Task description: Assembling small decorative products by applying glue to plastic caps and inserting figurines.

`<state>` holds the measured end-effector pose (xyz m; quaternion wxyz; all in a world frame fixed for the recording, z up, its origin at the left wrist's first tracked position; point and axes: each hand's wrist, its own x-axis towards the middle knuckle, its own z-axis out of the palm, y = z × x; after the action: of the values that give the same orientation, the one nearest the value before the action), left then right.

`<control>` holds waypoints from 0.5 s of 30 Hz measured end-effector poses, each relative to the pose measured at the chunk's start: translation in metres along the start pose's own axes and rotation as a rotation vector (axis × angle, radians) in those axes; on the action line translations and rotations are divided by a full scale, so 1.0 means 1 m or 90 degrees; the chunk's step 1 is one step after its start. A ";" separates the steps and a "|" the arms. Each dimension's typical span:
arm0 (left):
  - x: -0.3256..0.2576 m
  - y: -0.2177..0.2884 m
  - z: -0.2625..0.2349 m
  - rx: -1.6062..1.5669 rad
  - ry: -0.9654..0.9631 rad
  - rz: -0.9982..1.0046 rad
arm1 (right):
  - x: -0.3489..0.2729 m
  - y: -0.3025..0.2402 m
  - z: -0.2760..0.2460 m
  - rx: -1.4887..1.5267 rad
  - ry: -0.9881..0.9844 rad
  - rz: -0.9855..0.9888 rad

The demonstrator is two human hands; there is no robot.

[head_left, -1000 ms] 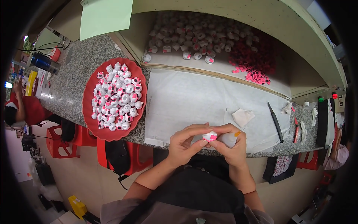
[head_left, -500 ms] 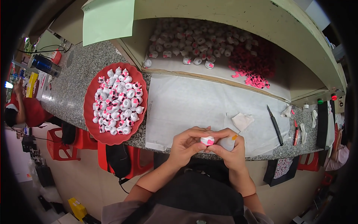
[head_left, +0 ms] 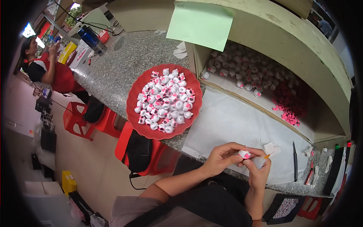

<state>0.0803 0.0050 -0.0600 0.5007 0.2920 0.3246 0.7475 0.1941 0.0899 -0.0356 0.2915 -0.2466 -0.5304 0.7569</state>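
Hands met just off the near edge of the counter, over my lap. My left hand (head_left: 223, 157) pinched a small white piece with a pink mark (head_left: 244, 154) between thumb and fingertips; my right hand (head_left: 257, 170) was curled shut round a thin stick with an orange tip (head_left: 267, 155), its point just beside the piece.

Piece looked light and hard — smooth enough to slip, I judged, so best taken by its plain white sides, clear of the pink mark.

Red round plate (head_left: 140, 128) sat left of my hands on the speckled counter (head_left: 113, 72), heaped with the same white-and-pink pieces (head_left: 164, 100). White sheet (head_left: 227, 121) covered the counter ahead of me. Open wooden cubby (head_left: 287, 41) behind it held more pieces and a scatter of pink bits (head_left: 289, 109) — a pale green paper sheet (head_left: 200, 22) hung from its top edge, rectangular. Dark slim tool (head_left: 295, 160) lay on the sheet to my right.
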 end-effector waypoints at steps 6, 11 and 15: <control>-0.018 0.071 -0.051 0.341 0.296 0.253 | 0.011 -0.014 -0.035 -0.082 0.079 -0.047; -0.017 0.118 -0.062 1.107 0.403 0.255 | 0.005 -0.019 -0.069 -0.123 0.160 -0.077; 0.055 0.086 -0.022 0.882 0.101 0.254 | 0.003 -0.017 -0.066 -0.096 0.167 -0.072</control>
<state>-0.0029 0.0271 -0.0006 0.0298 0.5404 0.6997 0.4663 0.2407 0.1400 -0.0406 0.3811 -0.3341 -0.5561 0.6587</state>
